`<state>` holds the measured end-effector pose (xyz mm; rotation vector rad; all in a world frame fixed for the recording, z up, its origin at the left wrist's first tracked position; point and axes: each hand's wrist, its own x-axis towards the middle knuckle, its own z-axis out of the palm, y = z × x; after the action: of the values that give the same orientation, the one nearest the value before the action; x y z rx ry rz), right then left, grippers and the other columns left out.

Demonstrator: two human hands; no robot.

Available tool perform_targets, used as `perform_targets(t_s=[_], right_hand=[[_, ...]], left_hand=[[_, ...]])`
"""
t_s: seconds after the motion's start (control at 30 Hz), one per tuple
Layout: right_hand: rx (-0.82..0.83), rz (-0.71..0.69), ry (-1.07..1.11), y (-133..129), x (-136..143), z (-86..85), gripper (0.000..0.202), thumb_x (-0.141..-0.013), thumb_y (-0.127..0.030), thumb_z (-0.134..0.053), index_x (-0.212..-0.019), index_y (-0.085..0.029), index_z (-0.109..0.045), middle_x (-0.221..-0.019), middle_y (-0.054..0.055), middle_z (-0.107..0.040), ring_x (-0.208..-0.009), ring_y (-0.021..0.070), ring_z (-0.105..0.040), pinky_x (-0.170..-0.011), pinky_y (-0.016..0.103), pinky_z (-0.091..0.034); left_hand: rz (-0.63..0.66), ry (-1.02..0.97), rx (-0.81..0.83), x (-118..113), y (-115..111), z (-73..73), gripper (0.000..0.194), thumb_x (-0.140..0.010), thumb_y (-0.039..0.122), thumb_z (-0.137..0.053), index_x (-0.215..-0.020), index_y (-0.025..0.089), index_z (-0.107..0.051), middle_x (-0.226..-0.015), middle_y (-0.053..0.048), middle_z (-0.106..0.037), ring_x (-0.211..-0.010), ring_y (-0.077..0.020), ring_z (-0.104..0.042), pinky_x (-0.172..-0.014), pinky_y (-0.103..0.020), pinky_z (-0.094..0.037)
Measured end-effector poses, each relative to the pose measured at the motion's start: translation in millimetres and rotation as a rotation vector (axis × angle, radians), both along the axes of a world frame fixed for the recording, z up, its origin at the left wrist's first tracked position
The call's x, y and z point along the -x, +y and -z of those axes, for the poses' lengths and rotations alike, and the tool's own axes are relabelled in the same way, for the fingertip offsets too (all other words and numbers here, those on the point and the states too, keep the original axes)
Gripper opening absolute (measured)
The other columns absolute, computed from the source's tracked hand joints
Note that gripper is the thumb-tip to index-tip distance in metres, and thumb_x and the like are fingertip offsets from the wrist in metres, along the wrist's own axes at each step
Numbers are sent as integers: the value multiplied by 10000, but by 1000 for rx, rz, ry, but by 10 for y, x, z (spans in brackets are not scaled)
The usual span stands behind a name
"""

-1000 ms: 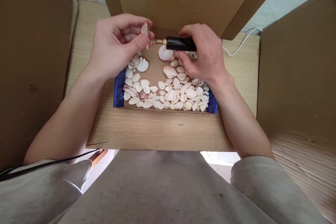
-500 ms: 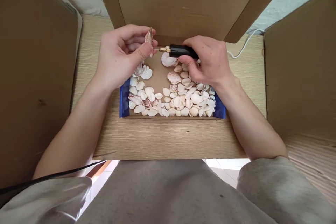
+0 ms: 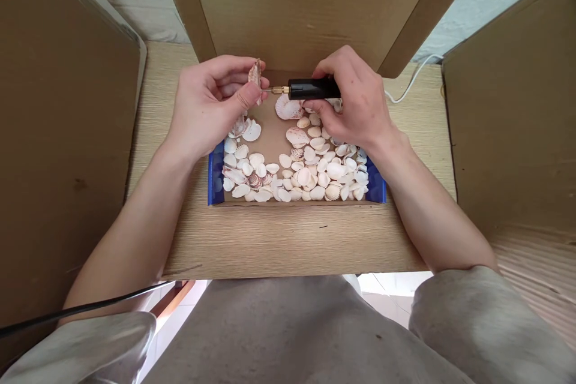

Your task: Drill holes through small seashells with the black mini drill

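Observation:
Between the thumb and fingers of my left hand (image 3: 211, 96) a brownish-pink ribbed seashell (image 3: 254, 74) stands on edge. My right hand (image 3: 357, 96) is wrapped round a small black hand drill (image 3: 310, 89), held level with its brass chuck pointing left. The thin bit reaches the shell close to my left thumb; whether it has gone into the shell I cannot tell. Below both hands lies a shallow cardboard tray with blue ends (image 3: 216, 177), holding many loose pale shells (image 3: 303, 177). A larger white spotted shell (image 3: 288, 108) lies just under the chuck.
Cardboard panels stand at the left (image 3: 63, 84), the back (image 3: 306, 6) and the right (image 3: 508, 120) of the wooden table (image 3: 270, 246). A white cable (image 3: 411, 81) runs behind my right hand. A dark thin sliver (image 3: 323, 227) lies near the table's front.
The view has shifted slightly, so the table and both hands appear a little lower. My grip on the shell and the drill is the same, with the bit still at the shell.

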<state>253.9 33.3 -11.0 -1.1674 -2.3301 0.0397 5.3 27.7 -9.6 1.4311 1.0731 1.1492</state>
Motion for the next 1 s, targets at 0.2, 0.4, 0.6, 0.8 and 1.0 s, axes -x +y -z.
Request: perform_targets(t_s=[0.2, 0.4, 0.6, 0.8, 1.0], right_hand=[[33, -30, 8, 6, -12, 101, 424, -989, -557, -314, -1061, -243, -590, -931, 73, -661, -862, 248, -628, -751, 406, -471], [-67, -34, 42, 43, 4, 63, 438, -968, -587, -361, -1137, -260, -598, -1050, 97, -651, -957, 274, -594, -813, 433, -464], [31, -76, 38, 9, 59, 98, 496, -1017, -520, -249, -1004, -216, -640, -858, 58, -671, -772, 200, -613, -689, 357, -437], [-61, -57, 87, 6, 60, 63, 489, -987, -600, -317, -1090, -227, -616, -963, 80, -659, -896, 232, -612, -774, 389, -458], [-84, -48, 117, 21, 42, 82, 479, -978, -609, -312, -1139, -257, -593, -996, 86, -637, -956, 267, -602, -823, 442, -475]], left_hand=[[40, -3, -91, 10, 40, 44, 399, -693, 491, -852, -1009, 272, -743, -920, 20, -763, -859, -189, -681, -841, -452, -551], [9, 5, -95, 9, 33, 31, 354, -698, 470, -853, -1001, 319, -752, -925, 39, -773, -839, -197, -696, -866, -485, -559], [43, 85, -24, -32, -26, -26, 392, -653, 496, -864, -983, 310, -765, -961, 4, -771, -882, -237, -711, -843, -459, -580], [-14, -10, -64, -29, -9, -12, 372, -709, 497, -836, -1011, 297, -752, -911, 22, -773, -857, -201, -709, -854, -449, -571], [-25, 22, -34, -17, -19, -29, 380, -765, 492, -791, -1068, 273, -721, -959, 11, -771, -915, -213, -723, -911, -457, -556]])
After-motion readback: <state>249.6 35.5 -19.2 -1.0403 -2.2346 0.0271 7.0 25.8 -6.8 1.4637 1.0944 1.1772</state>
